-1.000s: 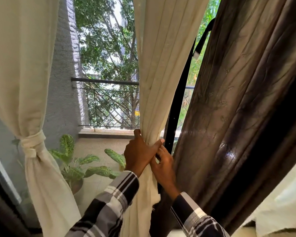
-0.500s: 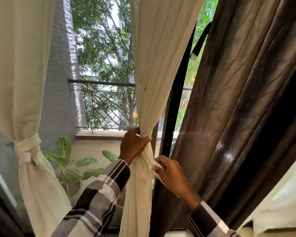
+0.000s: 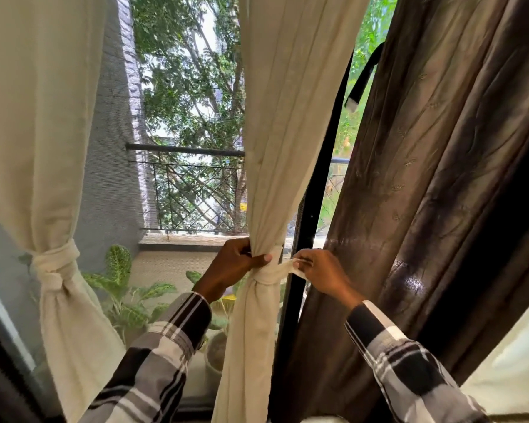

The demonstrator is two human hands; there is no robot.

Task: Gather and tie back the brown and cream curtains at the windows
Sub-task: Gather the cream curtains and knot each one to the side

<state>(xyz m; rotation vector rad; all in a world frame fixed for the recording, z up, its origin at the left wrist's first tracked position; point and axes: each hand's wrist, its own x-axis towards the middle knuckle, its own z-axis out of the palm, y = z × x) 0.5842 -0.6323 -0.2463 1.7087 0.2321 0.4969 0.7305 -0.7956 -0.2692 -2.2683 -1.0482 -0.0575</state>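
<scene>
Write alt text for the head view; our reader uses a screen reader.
Left hand grips the gathered middle cream curtain while right hand pulls its cream tie sideways. Another cream curtain is already tied; the brown curtain hangs loose.

Open gap between the tied cream curtain (image 3: 55, 209) on the left and the middle cream curtain (image 3: 275, 178); right of that, black window frame (image 3: 321, 190) and brown curtain (image 3: 440, 193) crowd in close.
</scene>
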